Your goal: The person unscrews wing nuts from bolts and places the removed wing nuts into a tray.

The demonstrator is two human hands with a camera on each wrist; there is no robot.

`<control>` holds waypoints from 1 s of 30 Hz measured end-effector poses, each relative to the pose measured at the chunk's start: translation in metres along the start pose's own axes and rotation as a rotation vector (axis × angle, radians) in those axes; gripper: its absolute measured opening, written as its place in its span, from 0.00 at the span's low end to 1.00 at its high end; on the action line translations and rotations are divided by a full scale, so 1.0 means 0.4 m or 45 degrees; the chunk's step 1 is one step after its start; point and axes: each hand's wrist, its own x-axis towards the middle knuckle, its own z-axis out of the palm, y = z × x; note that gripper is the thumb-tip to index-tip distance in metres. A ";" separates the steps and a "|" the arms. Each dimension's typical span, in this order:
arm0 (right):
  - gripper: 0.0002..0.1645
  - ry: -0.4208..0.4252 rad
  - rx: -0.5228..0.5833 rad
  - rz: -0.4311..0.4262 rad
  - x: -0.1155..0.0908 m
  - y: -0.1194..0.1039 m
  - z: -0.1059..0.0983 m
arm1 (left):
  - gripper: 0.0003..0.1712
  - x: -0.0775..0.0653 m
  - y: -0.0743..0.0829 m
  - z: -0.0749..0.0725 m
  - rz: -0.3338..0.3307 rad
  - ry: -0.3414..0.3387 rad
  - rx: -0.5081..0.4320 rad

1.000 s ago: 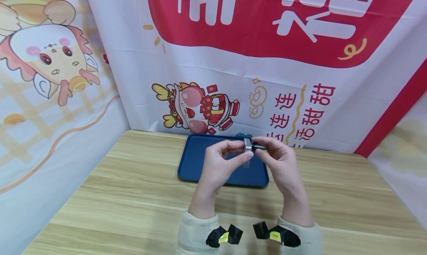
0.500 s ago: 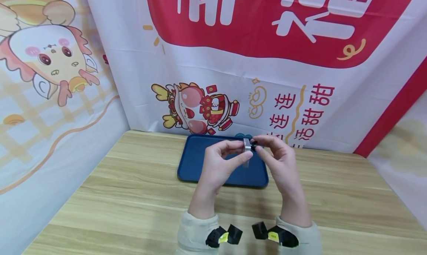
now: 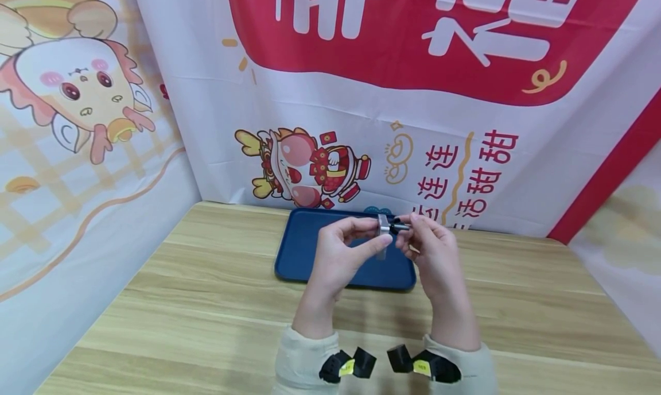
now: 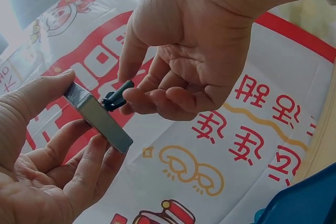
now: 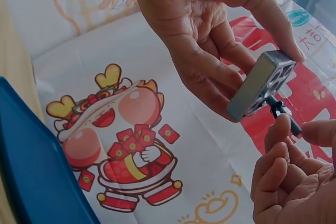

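My left hand (image 3: 338,254) holds a small silver metal block (image 4: 100,119) by its edges, thumb on one side and fingers on the other. In the right wrist view the block's face (image 5: 273,83) has several recesses. A dark threaded bolt (image 4: 125,86) sticks out of that face, with a black wing nut (image 4: 112,99) on it close to the block. My right hand (image 3: 438,254) has its fingertips at the wing nut and the bolt's free end, one digit on either side, the other fingers curled below. Both hands are raised over the blue tray (image 3: 299,257).
The tray lies on a wood-grain table (image 3: 217,303) near its back edge. Behind rises a printed white and red cloth (image 3: 217,125), and another patterned cloth (image 3: 129,223) hangs at the left. Black wrist cameras sit on both sleeves.
My right fingers have turned and shifted around the wing nut, dropping slightly and baring more of the bolt in the head view. The left hand and block have stayed put.
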 end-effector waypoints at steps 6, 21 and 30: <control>0.22 -0.024 0.062 0.016 -0.002 0.001 0.020 | 0.17 0.001 0.000 0.002 0.006 -0.013 0.000; 0.22 -0.026 0.142 0.108 -0.004 0.001 0.030 | 0.18 0.002 -0.002 0.004 -0.017 -0.032 0.011; 0.23 -0.038 0.153 0.115 -0.004 -0.003 0.029 | 0.17 0.003 -0.005 0.003 -0.048 -0.034 0.008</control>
